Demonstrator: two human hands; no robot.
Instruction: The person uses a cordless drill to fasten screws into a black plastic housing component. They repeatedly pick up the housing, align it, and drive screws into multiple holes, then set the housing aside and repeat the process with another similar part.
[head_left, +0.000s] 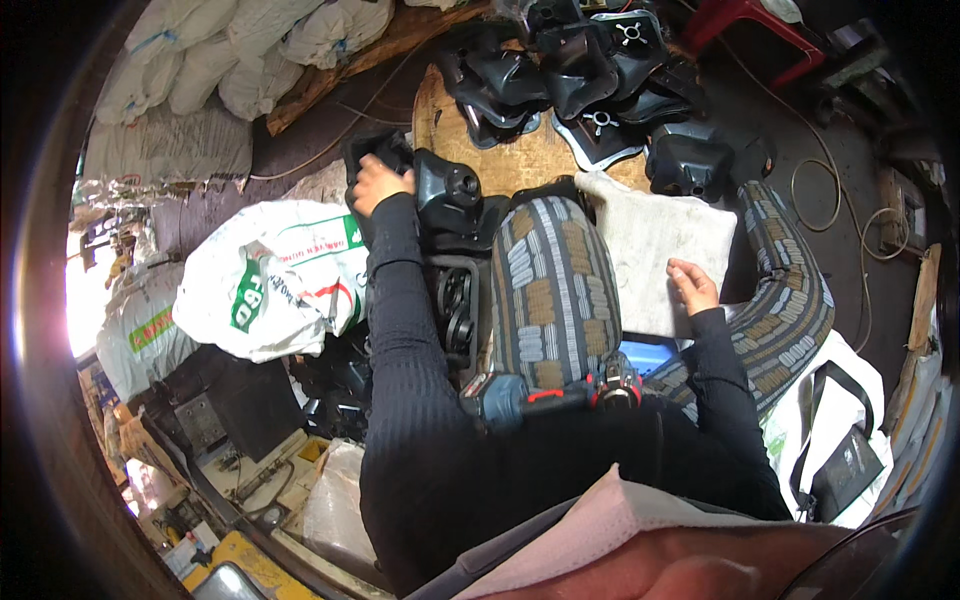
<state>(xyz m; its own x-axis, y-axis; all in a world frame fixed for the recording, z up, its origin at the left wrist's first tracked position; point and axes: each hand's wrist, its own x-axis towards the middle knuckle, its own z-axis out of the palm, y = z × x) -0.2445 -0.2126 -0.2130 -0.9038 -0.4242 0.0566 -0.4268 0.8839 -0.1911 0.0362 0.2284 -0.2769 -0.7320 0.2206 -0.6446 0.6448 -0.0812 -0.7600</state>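
Note:
My left hand [382, 185] reaches forward with its fingers bent over a black moulded plastic part [372, 150]. Beside that part stands another black moulded housing [448, 190] with a round collar on its side. My right hand [693, 287] is held above a folded white cloth [660, 235], fingers loosely apart and nothing in them. A blue and red cordless drill [540, 398] lies across my lap, between my forearms. Ahead, several black moulded parts [580, 70] are piled on and around a worn wooden board [470, 140], a few with silver star-shaped fittings.
A white plastic sack [280, 285] bulges next to my left forearm. White bags [240, 50] are heaped at the far left. At the right are a loose cable [835, 190], a red plastic stool [745, 30] and an open white bag [840, 420]. My patterned trouser legs [555, 290] flank the cloth.

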